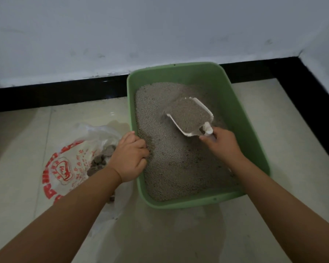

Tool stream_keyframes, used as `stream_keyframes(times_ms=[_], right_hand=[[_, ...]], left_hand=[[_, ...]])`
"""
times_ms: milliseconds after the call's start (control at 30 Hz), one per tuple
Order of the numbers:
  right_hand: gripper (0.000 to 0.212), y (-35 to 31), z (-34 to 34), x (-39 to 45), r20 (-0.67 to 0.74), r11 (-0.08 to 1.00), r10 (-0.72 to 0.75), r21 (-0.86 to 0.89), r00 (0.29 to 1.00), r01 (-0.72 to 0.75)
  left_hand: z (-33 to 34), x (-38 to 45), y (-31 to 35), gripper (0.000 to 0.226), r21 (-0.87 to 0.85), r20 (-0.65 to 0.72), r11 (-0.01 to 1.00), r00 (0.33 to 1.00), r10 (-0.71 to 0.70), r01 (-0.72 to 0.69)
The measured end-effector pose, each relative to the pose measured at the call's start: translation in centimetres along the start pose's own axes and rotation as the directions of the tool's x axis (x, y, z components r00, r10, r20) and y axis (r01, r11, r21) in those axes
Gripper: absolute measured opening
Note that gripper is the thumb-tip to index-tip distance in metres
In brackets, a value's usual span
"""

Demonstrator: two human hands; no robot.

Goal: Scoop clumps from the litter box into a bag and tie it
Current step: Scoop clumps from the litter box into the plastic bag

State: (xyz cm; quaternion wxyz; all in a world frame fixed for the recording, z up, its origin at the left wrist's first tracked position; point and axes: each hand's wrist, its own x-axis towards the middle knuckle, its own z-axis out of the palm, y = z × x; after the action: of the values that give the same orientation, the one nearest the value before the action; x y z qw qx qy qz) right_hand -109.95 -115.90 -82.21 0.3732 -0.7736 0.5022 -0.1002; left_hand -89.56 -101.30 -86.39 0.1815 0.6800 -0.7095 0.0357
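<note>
Here, left hand [129,156] grips box rim [133,118] (scoop [191,115] loaded).

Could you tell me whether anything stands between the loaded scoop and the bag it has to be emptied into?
Yes: the left hand, gripping the litter box left rim, lies between the scoop and the bag. The scoop must also clear that rim.

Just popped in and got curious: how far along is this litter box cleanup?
Partway. Dark clumps already lie in the clear plastic bag with red print. The right hand holds a white plastic scoop full of grey litter over the green plastic litter box; the left hand grips its rim. The bag lies open, not yet tied.
</note>
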Motion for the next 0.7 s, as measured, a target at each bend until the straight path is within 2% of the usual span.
stream_keyframes(times_ms=[33,100,300,367,433,500,567,633,700], right_hand=[[0.022,0.0,-0.2,-0.3,0.007,0.999,-0.023,-0.037,1.000,0.023],[0.026,0.0,-0.5,-0.8,-0.007,0.996,-0.067,-0.066,0.998,0.066],[0.011,0.0,-1.2,-1.9,-0.023,0.997,-0.063,0.031,0.998,0.064],[0.018,0.3,-1.5,-1.9,0.001,0.991,-0.128,-0.036,0.992,0.128],[0.024,0.4,-1.9,-2.0,0.021,0.961,-0.199,-0.191,0.980,0.199],[0.023,0.6,-2.5,-2.0,-0.022,0.806,-0.362,-0.509,0.932,0.302],[0.023,0.8,-3.1,-2.0,-0.077,0.624,-0.513,-0.717,0.855,0.310],[0.024,0.8,-3.7,-1.9,-0.075,0.518,-0.599,-0.795,0.798,0.315],[0.024,0.9,-4.3,-1.8,-0.061,0.475,-0.605,-0.828,0.794,0.299]], left_hand=[[0.0,0.0,0.0,0.032,0.002,-0.004,1.000,1.000,-0.002,0.002],[0.1,0.0,0.0,0.031,0.004,-0.019,1.000,1.000,-0.006,0.006],[-0.2,-0.1,0.1,0.032,0.026,-0.038,0.999,0.999,0.035,-0.034],[-0.4,0.0,0.2,0.031,0.054,-0.042,0.998,0.998,0.045,-0.043],[-0.6,0.1,0.3,0.031,0.077,-0.041,0.995,0.997,0.063,-0.060],[-0.8,0.2,0.4,0.031,0.090,-0.028,0.993,0.997,0.074,-0.071],[-0.8,0.1,0.4,0.031,0.083,-0.015,0.994,0.997,0.079,-0.078],[-0.7,0.0,0.4,0.030,0.064,-0.010,0.995,0.997,0.077,-0.077],[-0.7,0.1,0.4,0.030,0.047,-0.016,0.996,0.997,0.075,-0.074]])
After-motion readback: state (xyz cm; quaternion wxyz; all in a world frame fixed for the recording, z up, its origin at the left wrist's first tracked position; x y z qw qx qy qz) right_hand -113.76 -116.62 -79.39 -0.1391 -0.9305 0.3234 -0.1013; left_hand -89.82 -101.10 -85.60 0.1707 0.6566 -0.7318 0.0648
